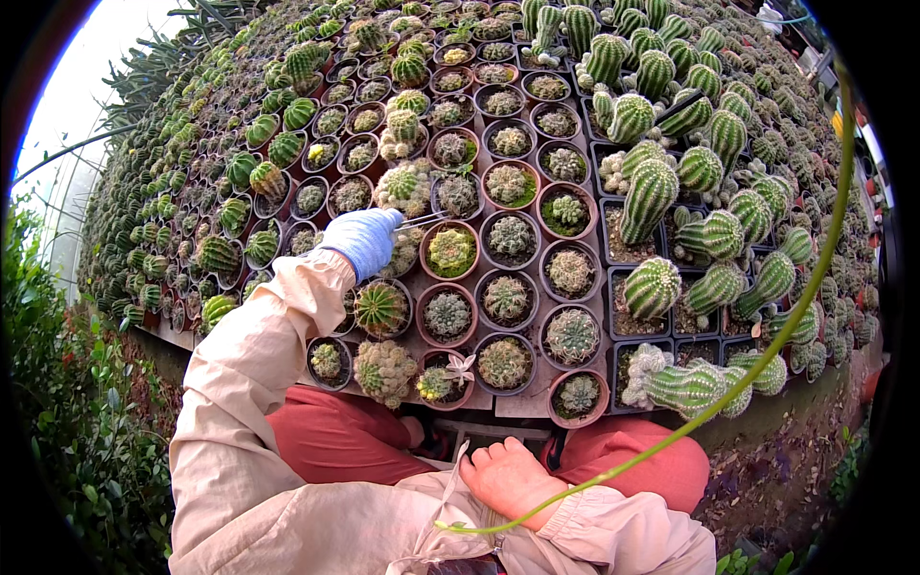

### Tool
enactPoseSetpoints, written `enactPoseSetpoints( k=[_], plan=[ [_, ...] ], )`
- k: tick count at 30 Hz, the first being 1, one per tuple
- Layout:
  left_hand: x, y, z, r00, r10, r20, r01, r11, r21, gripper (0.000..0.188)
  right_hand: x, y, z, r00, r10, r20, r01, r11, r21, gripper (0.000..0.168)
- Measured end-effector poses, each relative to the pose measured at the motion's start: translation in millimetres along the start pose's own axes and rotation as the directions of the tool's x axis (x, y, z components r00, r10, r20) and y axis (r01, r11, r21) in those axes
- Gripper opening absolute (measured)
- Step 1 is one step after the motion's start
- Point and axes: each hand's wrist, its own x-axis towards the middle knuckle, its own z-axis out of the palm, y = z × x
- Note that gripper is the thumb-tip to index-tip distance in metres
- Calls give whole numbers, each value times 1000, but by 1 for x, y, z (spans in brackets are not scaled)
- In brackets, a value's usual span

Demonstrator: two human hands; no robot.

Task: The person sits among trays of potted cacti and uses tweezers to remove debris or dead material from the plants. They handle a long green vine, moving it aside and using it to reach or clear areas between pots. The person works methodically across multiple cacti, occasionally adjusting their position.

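Note:
My left hand [363,241], in a light blue glove, grips metal tweezers [420,221]. Their two prongs are apart and point right, at the near rim of a pot with a small grey-green cactus [458,194]. Just below the prongs is a reddish pot with a yellow-green ribbed cactus [451,249] and green moss. A pale woolly cactus [404,187] stands beyond the glove. Bare and low over my lap, my right hand [507,476] has its fingers curled beside a jacket cord [451,489]; its underside is hidden.
Potted cacti cover the bench [521,407] in rows. Tall striped cacti [649,201] fill square black pots on the right. One small pot [578,397] stands at the near edge. A green stem [762,363] arches across the right side, close to the camera. Leafy plants [93,431] grow at left.

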Motion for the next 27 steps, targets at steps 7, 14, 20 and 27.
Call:
enactPoseSetpoints(
  k=[7,14,20,27],
  plan=[
    [4,9,-4,1000,30,-11,-28,996,90,23,-1,0,-2,1000,1,-8,-1,1000,0,22],
    [3,16,-1,976,153,-152,-112,962,249,22,-2,-2,1,999,2,-47,-3,1000,-9,17],
    [13,9,-13,999,46,-7,-45,992,119,20,-2,-2,1,999,6,-52,-6,1000,-4,19],
    [20,-2,-3,1000,2,-22,-3,998,-69,21,-2,-2,1,998,8,-64,-10,1000,-17,21]
  ],
)
